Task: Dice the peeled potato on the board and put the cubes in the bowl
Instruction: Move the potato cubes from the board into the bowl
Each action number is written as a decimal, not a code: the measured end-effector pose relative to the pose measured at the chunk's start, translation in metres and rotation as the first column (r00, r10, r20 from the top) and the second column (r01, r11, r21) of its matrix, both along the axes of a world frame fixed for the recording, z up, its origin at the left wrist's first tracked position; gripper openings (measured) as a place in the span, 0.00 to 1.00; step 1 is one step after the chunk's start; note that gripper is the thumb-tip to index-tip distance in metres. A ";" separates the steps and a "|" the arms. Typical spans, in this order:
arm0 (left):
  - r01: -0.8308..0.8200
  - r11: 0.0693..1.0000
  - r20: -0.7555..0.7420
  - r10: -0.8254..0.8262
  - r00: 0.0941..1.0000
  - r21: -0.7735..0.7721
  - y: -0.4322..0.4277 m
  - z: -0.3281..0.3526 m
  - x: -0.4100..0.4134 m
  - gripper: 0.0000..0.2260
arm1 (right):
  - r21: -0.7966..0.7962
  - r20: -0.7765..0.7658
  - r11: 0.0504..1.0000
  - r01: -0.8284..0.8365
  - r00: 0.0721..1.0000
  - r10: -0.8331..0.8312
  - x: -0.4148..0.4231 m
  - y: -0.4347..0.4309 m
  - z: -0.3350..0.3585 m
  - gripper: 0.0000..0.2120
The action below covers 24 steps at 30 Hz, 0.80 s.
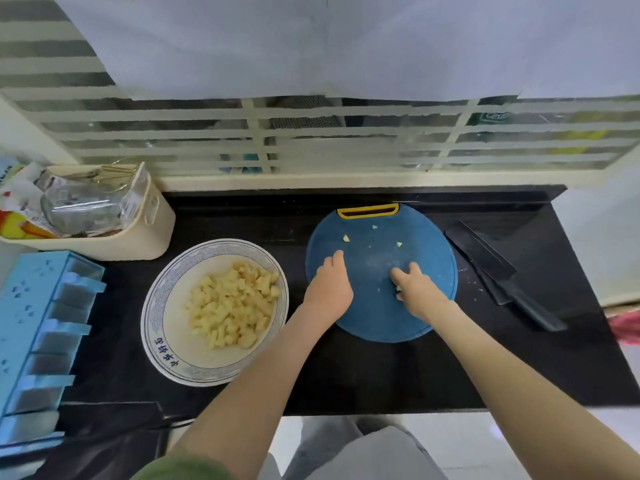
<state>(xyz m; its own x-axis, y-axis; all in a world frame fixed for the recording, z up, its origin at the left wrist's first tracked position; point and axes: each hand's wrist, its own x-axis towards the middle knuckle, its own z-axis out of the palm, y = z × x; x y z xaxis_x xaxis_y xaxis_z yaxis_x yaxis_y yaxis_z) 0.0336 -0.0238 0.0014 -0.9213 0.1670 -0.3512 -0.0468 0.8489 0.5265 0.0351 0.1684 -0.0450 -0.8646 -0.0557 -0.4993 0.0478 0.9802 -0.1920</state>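
Both hands sit knuckles-up on the blue board [377,317]. The fingers of the left hand [329,282] and right hand [419,289] curl under, so I cannot tell whether they pinch anything. Potato scraps [346,238] lie beyond them. The cubes [232,306] fill the bowl [154,306] to the left, and a black knife [485,254] lies to the right.

Black counter [346,375] mid-frame; striped frosted window [311,133] w/ bars across upper frame; pale tiled floor [450,431] btm right.
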 end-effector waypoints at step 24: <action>-0.017 1.000 -0.155 0.016 0.988 -0.009 0.014 -0.021 -0.021 0.13 | -0.417 -0.089 0.896 0.150 0.975 -0.205 -0.063 -0.036 0.011 0.04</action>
<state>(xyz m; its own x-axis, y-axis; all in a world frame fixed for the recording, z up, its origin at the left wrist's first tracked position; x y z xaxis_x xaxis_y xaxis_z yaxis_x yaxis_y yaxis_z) 0.0129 -0.0099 -0.0193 -0.9673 0.1485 -0.2055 0.0207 0.8540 0.5199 -0.0275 0.1324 -0.0336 -0.9338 -0.0692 -0.3511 0.1619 0.7932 -0.5871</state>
